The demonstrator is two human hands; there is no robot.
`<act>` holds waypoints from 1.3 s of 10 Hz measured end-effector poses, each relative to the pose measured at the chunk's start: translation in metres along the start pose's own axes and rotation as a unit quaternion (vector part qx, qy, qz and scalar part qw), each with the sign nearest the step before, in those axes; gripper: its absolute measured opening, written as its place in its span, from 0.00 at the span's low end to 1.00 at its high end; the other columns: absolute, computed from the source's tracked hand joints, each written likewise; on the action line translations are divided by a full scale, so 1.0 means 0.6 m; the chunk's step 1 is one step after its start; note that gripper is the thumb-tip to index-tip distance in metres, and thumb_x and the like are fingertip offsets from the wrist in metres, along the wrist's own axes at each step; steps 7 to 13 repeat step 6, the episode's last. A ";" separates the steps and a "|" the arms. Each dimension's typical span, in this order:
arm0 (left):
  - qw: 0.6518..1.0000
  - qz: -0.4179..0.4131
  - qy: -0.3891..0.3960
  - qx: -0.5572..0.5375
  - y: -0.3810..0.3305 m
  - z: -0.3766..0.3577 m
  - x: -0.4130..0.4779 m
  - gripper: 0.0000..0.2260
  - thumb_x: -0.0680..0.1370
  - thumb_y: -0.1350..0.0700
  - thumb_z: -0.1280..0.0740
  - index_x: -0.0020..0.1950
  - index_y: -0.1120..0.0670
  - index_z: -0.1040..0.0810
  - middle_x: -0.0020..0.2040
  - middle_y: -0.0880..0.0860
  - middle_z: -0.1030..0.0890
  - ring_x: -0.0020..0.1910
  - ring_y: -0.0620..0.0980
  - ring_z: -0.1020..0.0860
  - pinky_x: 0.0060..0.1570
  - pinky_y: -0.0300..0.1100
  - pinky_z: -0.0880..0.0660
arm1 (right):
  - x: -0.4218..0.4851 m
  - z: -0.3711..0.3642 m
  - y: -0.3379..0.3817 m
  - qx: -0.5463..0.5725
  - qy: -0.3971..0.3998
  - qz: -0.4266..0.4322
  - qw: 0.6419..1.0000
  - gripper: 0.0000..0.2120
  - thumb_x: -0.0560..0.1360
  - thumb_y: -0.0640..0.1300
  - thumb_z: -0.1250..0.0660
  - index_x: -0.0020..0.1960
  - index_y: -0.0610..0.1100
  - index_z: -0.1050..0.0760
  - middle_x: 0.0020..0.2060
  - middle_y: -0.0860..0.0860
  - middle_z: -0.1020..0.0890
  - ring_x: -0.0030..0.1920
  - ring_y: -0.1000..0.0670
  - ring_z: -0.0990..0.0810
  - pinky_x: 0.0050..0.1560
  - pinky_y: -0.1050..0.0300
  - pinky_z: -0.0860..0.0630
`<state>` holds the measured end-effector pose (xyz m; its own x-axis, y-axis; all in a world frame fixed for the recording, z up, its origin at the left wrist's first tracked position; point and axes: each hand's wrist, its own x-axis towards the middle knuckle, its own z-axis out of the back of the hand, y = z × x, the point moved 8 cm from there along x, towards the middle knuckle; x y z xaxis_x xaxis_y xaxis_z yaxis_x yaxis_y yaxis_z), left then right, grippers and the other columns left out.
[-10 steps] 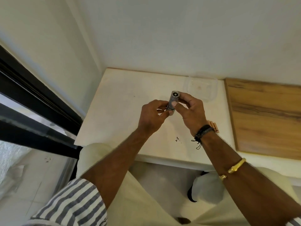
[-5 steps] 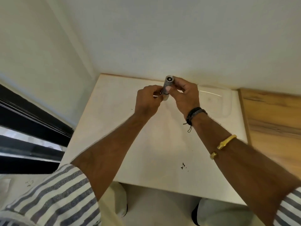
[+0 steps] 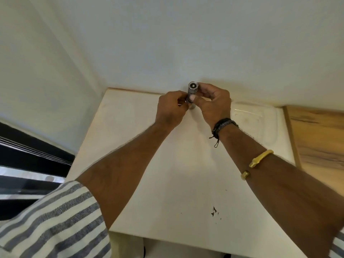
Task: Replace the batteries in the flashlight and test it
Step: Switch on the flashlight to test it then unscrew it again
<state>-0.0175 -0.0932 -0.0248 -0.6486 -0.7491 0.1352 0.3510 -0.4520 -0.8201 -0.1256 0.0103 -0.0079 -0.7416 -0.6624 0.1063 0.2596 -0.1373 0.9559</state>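
Both hands have risen toward the plain wall [image 3: 186,43]; left hand [image 3: 170,108] and right hand [image 3: 214,104] pinch the upright flashlight [image 3: 192,92] above a white table [image 3: 167,174]. No writing readable.

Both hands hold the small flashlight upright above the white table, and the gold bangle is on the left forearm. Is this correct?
Not quite: the head view shows the gold bangle on the right forearm. The rest stands: left hand and right hand hold the flashlight upright above the white table.
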 end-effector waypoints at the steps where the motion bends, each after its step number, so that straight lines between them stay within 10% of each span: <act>1: 1.000 -0.009 -0.004 -0.001 0.000 -0.003 0.011 0.09 0.74 0.58 0.29 0.52 0.54 0.15 0.46 0.48 0.13 0.43 0.42 0.17 0.50 0.42 0.19 | 0.013 0.002 -0.009 0.005 -0.028 -0.008 1.000 0.18 0.69 0.35 0.23 0.58 0.46 0.16 0.47 0.56 0.13 0.49 0.60 0.15 0.57 0.62 0.19; 13: 1.000 0.004 0.006 -0.020 0.003 -0.014 0.042 0.12 0.74 0.59 0.28 0.56 0.55 0.16 0.49 0.50 0.13 0.45 0.43 0.16 0.52 0.41 0.19 | 0.035 0.002 -0.032 0.014 -0.071 -0.030 0.997 0.16 0.69 0.35 0.22 0.57 0.42 0.16 0.48 0.51 0.13 0.48 0.54 0.14 0.52 0.62 0.18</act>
